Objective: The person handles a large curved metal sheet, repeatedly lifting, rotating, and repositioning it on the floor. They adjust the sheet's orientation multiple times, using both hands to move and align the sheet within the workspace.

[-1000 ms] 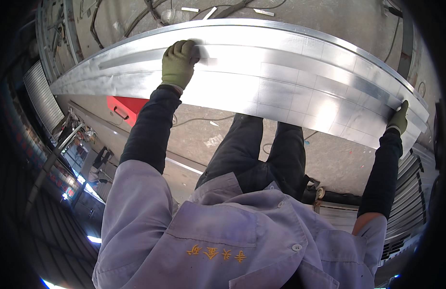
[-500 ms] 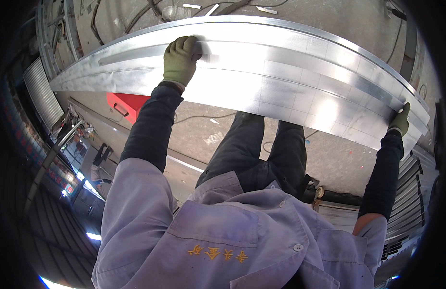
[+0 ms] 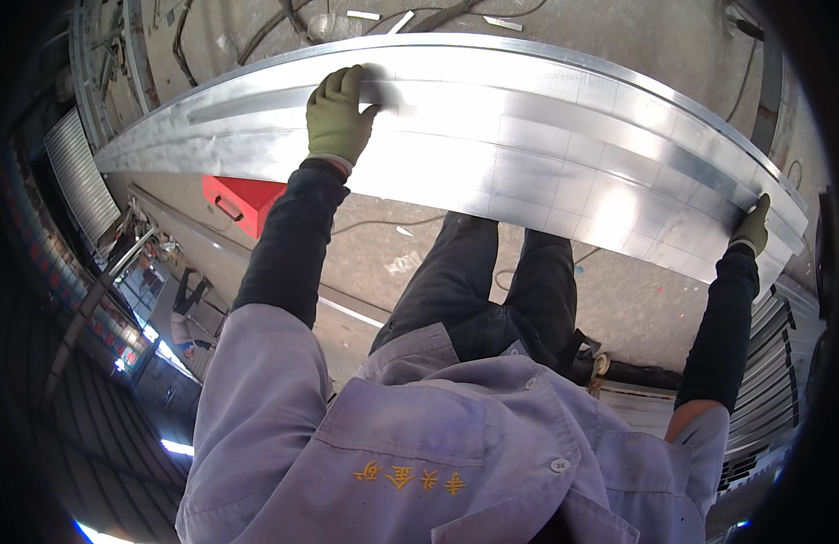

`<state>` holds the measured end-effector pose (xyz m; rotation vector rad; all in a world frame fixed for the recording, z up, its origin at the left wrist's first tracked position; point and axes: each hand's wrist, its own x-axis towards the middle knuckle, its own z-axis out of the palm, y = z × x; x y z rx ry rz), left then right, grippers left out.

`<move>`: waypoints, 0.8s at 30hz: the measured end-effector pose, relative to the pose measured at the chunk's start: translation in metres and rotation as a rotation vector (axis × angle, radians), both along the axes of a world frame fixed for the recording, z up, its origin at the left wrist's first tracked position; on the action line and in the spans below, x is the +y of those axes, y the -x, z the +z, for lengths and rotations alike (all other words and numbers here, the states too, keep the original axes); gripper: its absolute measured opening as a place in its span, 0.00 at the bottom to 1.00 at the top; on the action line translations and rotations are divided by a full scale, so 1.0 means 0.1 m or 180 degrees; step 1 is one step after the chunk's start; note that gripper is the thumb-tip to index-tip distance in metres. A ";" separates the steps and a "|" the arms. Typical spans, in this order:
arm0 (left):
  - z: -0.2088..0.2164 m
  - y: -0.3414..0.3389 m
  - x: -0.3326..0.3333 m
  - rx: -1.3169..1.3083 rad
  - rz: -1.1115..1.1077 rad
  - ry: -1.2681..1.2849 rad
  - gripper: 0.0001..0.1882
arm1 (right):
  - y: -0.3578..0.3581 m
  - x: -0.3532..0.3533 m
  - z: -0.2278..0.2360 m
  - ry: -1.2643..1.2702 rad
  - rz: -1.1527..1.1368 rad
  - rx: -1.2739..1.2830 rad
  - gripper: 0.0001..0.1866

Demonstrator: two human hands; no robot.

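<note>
A long, shiny silver metal panel [image 3: 546, 136] with a raised rib along its length spans the view in front of my legs. My left hand [image 3: 338, 113], in an olive-green glove, is closed on the rib left of the middle, its fingers curled and thumb out to the right. A dark blurred patch, perhaps a reflection, shows beside those fingers; the fingertips are hidden. Near the panel's right end, my right hand [image 3: 753, 228], gloved alike, is wrapped on the same rib with its thumb pointing up. Glare washes out the panel's middle.
A red box [image 3: 243, 201] with a handle stands on the floor beyond my left forearm. Dark cables [image 3: 243, 41] and white scraps [image 3: 503, 24] lie past the far edge. Ribbed metal sheets [image 3: 764, 363] are stacked at the right. Another person [image 3: 185, 317] is far off at the left.
The view has shifted very slightly. My left hand and forearm have moved only a touch, and my right hand keeps its place on the panel.
</note>
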<state>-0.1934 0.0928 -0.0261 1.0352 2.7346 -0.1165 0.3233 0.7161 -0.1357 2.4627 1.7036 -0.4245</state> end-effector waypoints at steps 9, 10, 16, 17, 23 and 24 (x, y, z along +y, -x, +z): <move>0.35 -0.27 0.64 -0.1256 0.2058 0.0626 0.40 | 0.16 -0.14 0.06 0.0037 -0.0205 0.0374 0.60; 0.25 -0.26 0.67 -0.1261 0.1972 0.0563 0.40 | 0.15 -0.11 0.11 0.0036 -0.0273 0.0345 0.61; 0.00 -0.12 0.72 -0.1501 0.1833 0.0654 0.42 | 0.11 -0.15 0.22 0.0004 -0.0219 0.0407 0.60; -0.01 -0.11 0.74 -0.1550 0.1823 0.0679 0.43 | 0.07 -0.18 0.24 0.0032 -0.0266 0.0519 0.59; 0.08 -0.06 0.76 -0.1733 0.1910 0.0887 0.45 | 0.44 -0.98 0.77 -0.0261 -0.0602 0.2634 0.27; 0.08 -0.04 0.76 -0.1788 0.1911 0.0932 0.45 | 0.65 -1.21 0.89 0.0028 -0.0552 0.3001 0.20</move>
